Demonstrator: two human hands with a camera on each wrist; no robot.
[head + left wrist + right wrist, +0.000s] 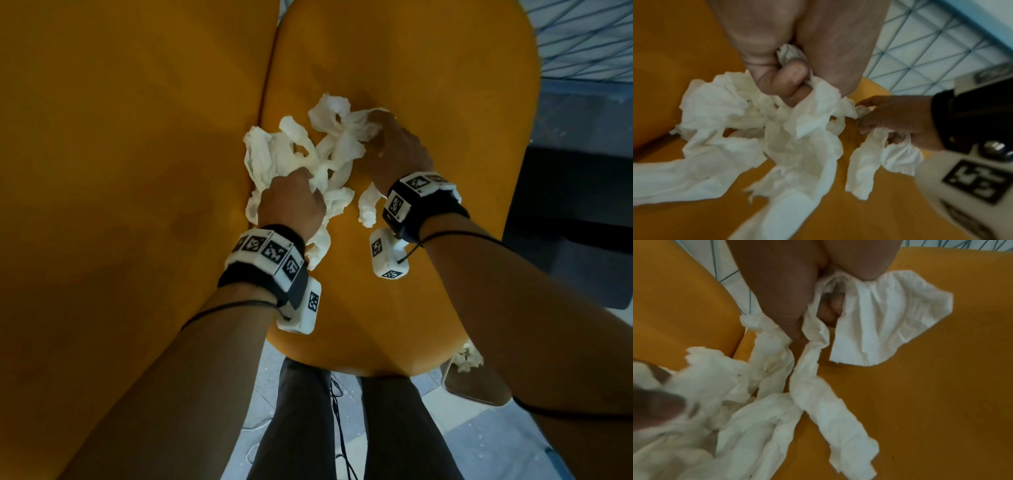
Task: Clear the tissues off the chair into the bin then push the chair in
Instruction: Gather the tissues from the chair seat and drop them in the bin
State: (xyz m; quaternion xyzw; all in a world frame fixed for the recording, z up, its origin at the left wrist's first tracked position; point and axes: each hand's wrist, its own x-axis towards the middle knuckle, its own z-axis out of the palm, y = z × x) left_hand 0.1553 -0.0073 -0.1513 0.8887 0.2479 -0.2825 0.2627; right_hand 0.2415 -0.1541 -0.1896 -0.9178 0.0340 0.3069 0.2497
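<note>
Crumpled white tissues (308, 150) lie tangled in the middle of the yellow chair seat (411, 308). My left hand (306, 183) grips a bunch of them at the near left of the pile; in the left wrist view its curled fingers (789, 81) close on tissue (801, 146). My right hand (380, 128) grips tissue strips at the pile's far right, and a strip hangs below its wrist (368, 205). From the right wrist, tissue (879, 321) is wrapped round its curled fingers (828, 313). The bin (476, 383), with tissue inside, shows under my right forearm.
The chair's yellow backrest (120, 171) fills the left side. A dark object (575, 222) stands right of the seat. My legs (342, 428) and a cable (339, 411) are below the seat's front edge on pale floor tiles (479, 452).
</note>
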